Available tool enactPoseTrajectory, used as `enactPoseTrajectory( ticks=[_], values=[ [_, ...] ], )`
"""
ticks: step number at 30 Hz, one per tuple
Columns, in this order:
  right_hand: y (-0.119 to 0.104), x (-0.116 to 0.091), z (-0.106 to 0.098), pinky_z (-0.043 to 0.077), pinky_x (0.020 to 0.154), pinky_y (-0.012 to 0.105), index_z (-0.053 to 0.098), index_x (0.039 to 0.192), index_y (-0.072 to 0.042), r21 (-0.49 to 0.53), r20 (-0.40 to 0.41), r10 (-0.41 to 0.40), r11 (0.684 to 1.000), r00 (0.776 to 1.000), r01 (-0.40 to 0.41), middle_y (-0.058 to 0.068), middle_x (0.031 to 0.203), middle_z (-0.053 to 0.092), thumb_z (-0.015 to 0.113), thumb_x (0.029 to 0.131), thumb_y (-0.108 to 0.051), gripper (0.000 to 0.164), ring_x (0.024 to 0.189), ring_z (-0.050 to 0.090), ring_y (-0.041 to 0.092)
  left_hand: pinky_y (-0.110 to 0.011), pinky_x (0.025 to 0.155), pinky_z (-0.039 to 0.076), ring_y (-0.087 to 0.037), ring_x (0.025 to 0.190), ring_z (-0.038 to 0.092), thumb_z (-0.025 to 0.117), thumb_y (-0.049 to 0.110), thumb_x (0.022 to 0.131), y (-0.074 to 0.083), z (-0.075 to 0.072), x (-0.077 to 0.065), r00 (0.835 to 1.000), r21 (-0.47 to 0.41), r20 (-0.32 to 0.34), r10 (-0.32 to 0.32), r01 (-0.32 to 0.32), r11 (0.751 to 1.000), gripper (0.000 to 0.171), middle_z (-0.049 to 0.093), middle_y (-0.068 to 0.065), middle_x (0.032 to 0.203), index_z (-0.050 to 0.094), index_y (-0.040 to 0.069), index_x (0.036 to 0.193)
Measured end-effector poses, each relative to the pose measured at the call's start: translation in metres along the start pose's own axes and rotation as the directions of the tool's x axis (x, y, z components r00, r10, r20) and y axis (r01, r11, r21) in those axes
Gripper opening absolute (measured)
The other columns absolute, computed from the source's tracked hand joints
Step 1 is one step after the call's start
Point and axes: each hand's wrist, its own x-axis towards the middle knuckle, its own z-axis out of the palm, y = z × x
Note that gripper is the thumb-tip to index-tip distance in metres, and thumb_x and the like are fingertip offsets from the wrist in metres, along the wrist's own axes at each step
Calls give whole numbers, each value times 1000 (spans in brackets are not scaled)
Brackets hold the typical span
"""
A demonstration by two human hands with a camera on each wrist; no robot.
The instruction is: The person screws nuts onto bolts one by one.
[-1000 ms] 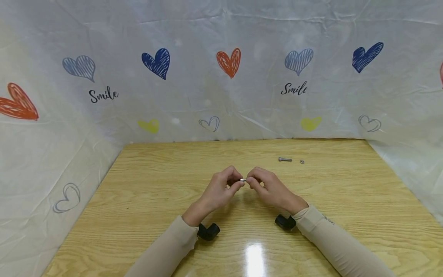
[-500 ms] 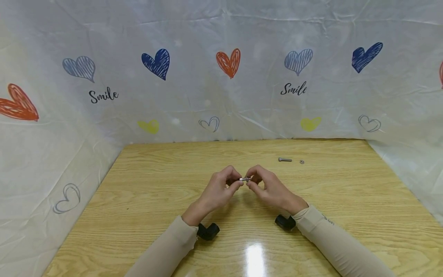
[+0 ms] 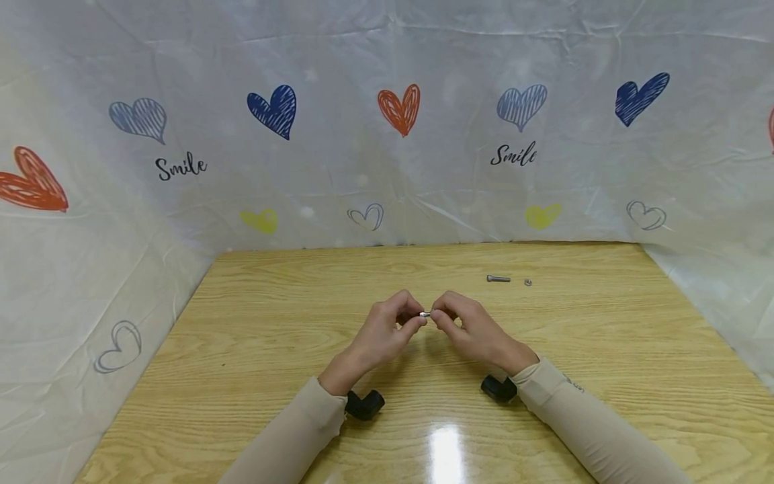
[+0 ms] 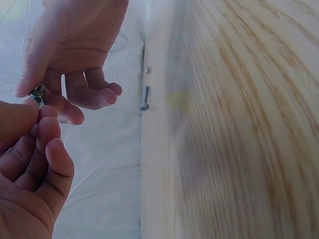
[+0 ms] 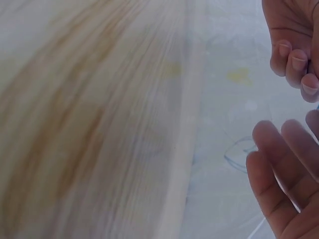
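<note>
Over the middle of the table, a small silver bolt lies level between both hands in the head view. My left hand pinches its left end between thumb and index finger. Right thumb and index finger of my right hand close round the other end, where they hide the nut on it. From the left wrist view, the bolt shows as a bit of shiny metal at the fingertips, and the other fingers of the right hand are spread. The right wrist view cuts off the held parts at its edge.
Farther back on the wooden table lie a second bolt and a loose nut to its right. A white sheet printed with hearts stands behind the table and along its sides. Black wrist mounts sit under both cuffs.
Half a second ago the right fingers were parted a little, showing the nut on the bolt; now they close over it again, as one second ago. The left hand stays put.
</note>
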Motion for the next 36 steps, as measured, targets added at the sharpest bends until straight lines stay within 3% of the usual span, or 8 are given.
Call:
enactPoseTrajectory(
  ticks=[4, 10, 20, 24, 27, 32, 36],
  values=[
    [-1, -1, 0, 50, 71, 31, 59, 107, -16, 2, 1, 43, 999, 999, -43, -6, 97, 58, 54, 100, -24, 12, 79, 56, 11, -26, 63, 51, -11, 71, 61, 63, 6, 92, -1, 0, 0, 1000, -6, -5, 2, -2, 1000, 6, 66, -1, 87, 58, 8, 95],
    [-3, -1, 0, 52, 72, 39, 53, 117, -12, 34, 4, 55, 998, 998, -55, -4, 103, 59, 64, 94, -24, 28, 79, 59, 9, -26, 64, 51, -17, 72, 62, 62, 6, 93, -3, -1, 0, 1000, -3, 3, -8, 8, 1000, 6, 66, -2, 88, 57, 9, 96],
    [0, 0, 1, 49, 68, 29, 55, 106, -14, 22, 26, 0, 1000, 1000, 0, 0, 90, 59, 52, 100, -17, 7, 77, 57, 8, -25, 62, 51, -8, 70, 60, 63, 5, 92, -1, 0, 0, 1000, -1, -9, 10, -10, 1000, 7, 67, -4, 87, 58, 8, 95],
    [1, 0, 0, 46, 65, 27, 57, 100, -15, 11, 36, 0, 1000, 999, 0, -1, 86, 56, 47, 102, -19, 11, 75, 53, 8, -25, 61, 51, -8, 69, 59, 64, 3, 91, 0, 0, 0, 1000, 2, -18, 23, -22, 1000, 9, 66, -1, 85, 58, 8, 95],
    [0, 0, 0, 46, 66, 27, 57, 104, -16, 12, 45, 28, 1000, 999, -28, -2, 88, 56, 46, 103, -21, 13, 76, 53, 9, -26, 61, 51, -8, 69, 59, 64, 2, 91, 0, 0, 0, 1000, 1, -17, 18, -18, 1000, 9, 66, -1, 85, 58, 7, 95],
    [-2, -2, 1, 50, 71, 34, 53, 121, -13, 27, 35, 97, 995, 995, -98, -4, 101, 59, 53, 100, -27, 25, 80, 58, 11, -26, 63, 51, -12, 70, 61, 62, 6, 93, 0, -1, 0, 1000, -3, -5, -4, 4, 1000, 6, 66, -3, 87, 58, 8, 95],
    [-4, -2, 2, 51, 72, 41, 50, 121, -17, 54, 22, 100, 993, 995, -101, -4, 103, 59, 60, 96, -27, 28, 80, 59, 9, -25, 64, 51, -13, 70, 62, 62, 5, 93, -1, -1, -1, 1000, 7, -4, -8, 8, 1000, 6, 65, -2, 87, 57, 8, 96]
  ],
)
